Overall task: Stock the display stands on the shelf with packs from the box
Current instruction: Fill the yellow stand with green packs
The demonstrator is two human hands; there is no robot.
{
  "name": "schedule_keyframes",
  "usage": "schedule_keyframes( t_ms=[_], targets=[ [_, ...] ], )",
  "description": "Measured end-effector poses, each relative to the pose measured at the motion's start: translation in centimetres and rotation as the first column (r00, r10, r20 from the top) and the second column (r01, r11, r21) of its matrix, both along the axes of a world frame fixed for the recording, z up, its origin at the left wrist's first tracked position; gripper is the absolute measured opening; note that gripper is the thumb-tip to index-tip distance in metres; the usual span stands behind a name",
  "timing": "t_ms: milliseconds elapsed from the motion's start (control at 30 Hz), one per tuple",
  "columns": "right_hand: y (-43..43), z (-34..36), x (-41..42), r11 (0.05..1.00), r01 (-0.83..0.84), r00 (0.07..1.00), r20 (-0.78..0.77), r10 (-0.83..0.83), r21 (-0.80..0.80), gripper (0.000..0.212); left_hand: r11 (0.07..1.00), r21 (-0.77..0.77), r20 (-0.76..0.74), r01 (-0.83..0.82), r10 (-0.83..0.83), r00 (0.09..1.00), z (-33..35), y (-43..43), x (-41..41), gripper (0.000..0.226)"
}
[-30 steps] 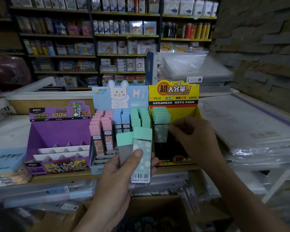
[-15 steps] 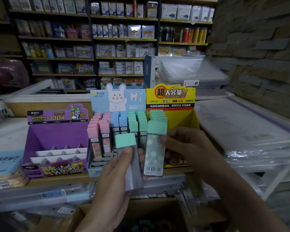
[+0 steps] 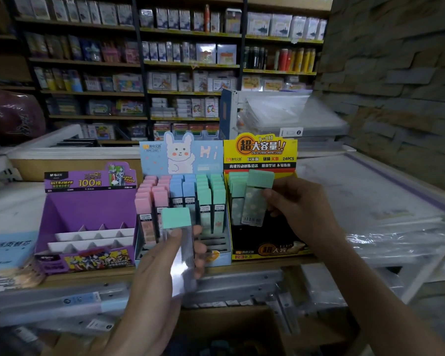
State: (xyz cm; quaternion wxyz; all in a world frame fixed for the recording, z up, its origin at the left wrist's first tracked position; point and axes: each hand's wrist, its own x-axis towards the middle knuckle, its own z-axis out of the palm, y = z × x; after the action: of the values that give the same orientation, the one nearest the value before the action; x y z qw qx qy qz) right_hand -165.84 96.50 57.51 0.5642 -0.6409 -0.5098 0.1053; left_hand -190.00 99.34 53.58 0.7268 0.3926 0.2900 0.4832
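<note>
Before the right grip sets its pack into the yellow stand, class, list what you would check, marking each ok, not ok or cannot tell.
1. The right grip pinches the flowered pack: ok.
2. Its mint cap points up: ok.
3. The yellow stand has room in front of its mint row: ok.
4. The left grip holds the clear pack away from that stand: ok.
5. Slots in the stand's dark floor: cannot tell.
</note>
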Motion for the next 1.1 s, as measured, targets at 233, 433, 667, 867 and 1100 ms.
schedule_keyframes(
  t_ms=[233,433,667,867,1100],
  targets=[
    [0.3,-0.2,-1.1,0.999,-0.05,0.998,0.042,0.05,0.0,0.008,0.999,-0.012,0.053,0.036,-0.035,0.998,0.0,0.2,-0.3,0.051],
    [0.6,0.0,-1.6,0.994,-0.104,0.986,0.126,0.106,-0.02,0.021,0.996,-0.021,0.054,0.085,-0.084,0.995,-0.4,0.6,-0.6,0.057],
    [1.4,-0.5,-0.9,0.993,-0.064,0.981,0.177,0.08,-0.096,0.022,0.998,0.013,0.079,0.061,-0.062,0.995,-0.6,0.5,-0.9,0.051],
    [1.7,-1.7,-0.7,0.994,-0.016,0.983,0.183,0.036,-0.11,0.006,0.999,0.049,0.067,0.015,-0.018,0.998,-0.9,1.1,-0.8,0.04],
    [1.7,-1.8,-1.0,0.988,0.051,0.964,0.265,-0.011,-0.147,0.01,0.989,0.145,0.08,-0.03,0.018,0.997,-1.6,0.9,-0.2,0.014]
  ],
)
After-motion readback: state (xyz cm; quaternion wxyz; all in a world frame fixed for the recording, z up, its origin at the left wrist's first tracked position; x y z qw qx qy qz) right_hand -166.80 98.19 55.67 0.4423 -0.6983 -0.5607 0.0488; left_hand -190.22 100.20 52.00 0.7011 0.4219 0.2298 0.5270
